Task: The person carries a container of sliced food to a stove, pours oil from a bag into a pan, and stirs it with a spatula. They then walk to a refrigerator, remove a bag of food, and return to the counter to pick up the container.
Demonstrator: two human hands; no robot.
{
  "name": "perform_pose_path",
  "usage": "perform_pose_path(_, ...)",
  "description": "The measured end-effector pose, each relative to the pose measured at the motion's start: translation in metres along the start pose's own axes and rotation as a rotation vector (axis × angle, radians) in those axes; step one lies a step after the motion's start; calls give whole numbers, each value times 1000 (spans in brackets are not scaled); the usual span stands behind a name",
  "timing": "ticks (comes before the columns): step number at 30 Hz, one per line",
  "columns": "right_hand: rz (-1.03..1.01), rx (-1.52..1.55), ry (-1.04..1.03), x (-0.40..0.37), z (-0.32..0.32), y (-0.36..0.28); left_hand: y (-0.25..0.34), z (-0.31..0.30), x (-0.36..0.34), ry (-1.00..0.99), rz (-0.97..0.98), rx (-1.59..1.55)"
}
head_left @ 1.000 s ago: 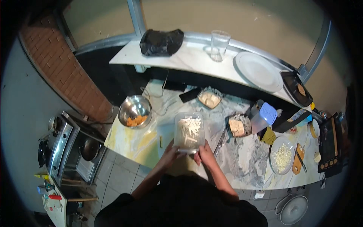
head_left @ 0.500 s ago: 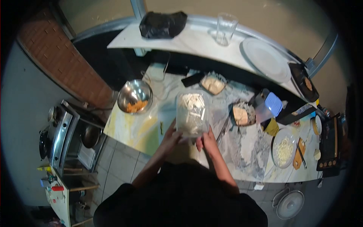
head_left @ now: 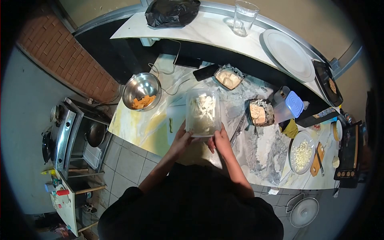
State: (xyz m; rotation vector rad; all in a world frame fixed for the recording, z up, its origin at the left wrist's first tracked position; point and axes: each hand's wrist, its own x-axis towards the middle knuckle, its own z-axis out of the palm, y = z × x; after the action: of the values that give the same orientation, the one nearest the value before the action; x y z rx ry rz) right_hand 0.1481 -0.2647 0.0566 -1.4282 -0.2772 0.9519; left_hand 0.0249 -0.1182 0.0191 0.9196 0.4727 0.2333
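Note:
Both hands hold a clear plastic container [head_left: 203, 120] with white pieces inside, mostly toward its far end. My left hand [head_left: 182, 139] grips its near left corner, and my right hand [head_left: 221, 141] grips the near right corner. Beneath it, a pale board [head_left: 171, 138] with a thin green strip [head_left: 171, 125] lies on the marble counter. To the left is a steel bowl [head_left: 142, 91] with orange pieces. A knife [head_left: 238, 131] rests to the right of the container, near a black bowl [head_left: 260, 113] of creamy food.
Another bowl of pale food [head_left: 228, 78] sits at the back beside a phone [head_left: 205, 73]. On the right stand a blue-lidded container [head_left: 289, 107], a plate of white bits [head_left: 302, 153] and a wooden board [head_left: 317, 161]. A raised shelf [head_left: 208, 30] runs behind the counter.
The view has shifted slightly, and the container sits a little higher in it. The white pieces inside look more spread and heaped. Both hands still hold its near corners.

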Motion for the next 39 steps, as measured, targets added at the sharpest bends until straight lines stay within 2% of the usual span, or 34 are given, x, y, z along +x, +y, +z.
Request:
perform_pose_path(2, -62, 42, -3, -11, 6, -7, 15, 12, -13, 8, 20, -8)
perform_pose_path(4, -125, 70, -8, -9, 4, -2, 32, 28, -21, 111, 59, 242)
perform_pose_path(5, -91, 126, -29, 2, 0, 10, 32, 25, -17, 110, 59, 239)
perform_pose_path(7, -59, 184, -48, 13, -4, 28, 24, 13, -4, 147, -90, 287)
perform_pose_path(8, 30, 168, -15, 19, -5, 33, 15, 6, 1, 145, -86, 291)
perform_pose_path(9, 118, 154, 18, 20, -2, 27, 12, 5, 4, 136, -102, 163)
perform_pose_path(10, 116, 159, 15, 18, -1, 23, 10, 4, 4, 127, -121, 36)
perform_pose_path(11, 45, 119, 8, 11, -1, 19, 6, 1, 1, 129, -124, 42)
perform_pose_path(13, -22, 81, 4, -1, 3, 7, 25, 24, -16, 117, -11, 150)
perform_pose_path(15, -117, 87, 31, -8, 6, 2, 28, 28, -16, 116, 2, 211)
perform_pose_path(16, -117, 85, 31, -2, 2, 10, 29, 29, -16, 117, 18, 272)
perform_pose_path(18, 18, 147, 25, 15, -7, 33, 16, 15, -6, 91, -11, 227)
perform_pose_path(20, 16, 124, 23, 9, -6, 24, 6, 8, -1, 62, -37, 185)
perform_pose_path(22, 20, 109, 26, 2, -3, 19, -3, 7, -11, 53, 41, 75)
perform_pose_path(24, -154, 45, 23, -5, -2, 20, -5, 5, -15, 36, 94, 160)
perform_pose_path(25, -152, 43, 23, -1, -3, 26, -5, 5, -17, 20, 155, 239)
perform_pose_path(27, 1, 114, -22, 9, -4, 36, -9, -2, -16, 60, 99, 204)
perform_pose_path(29, -14, 103, -14, 8, -2, 37, -13, -6, -14, 99, 51, 171)
perform_pose_path(31, -16, 99, -2, -2, 2, 28, -15, -1, -24, 79, 103, 6)
perform_pose_path(32, -43, 92, -21, -9, 3, 18, -14, 1, -26, 78, 98, 6)
perform_pose_path(34, -68, 80, -36, -8, -1, 19, -13, 5, -29, 59, 258, 148)
perform_pose_path(35, -38, 116, -37, 1, -4, 31, -11, 5, -27, 58, 257, 146)
perform_pose_path(37, -4, 150, -46, 9, -6, 42, -4, 2, -21, 133, 60, 245)
perform_pose_path(38, 66, 143, -39, 12, -8, 47, -5, 1, -20, 137, 65, 245)
perform_pose_path(39, 134, 136, -31, 14, -6, 45, -5, 0, -18, 169, -23, 119)
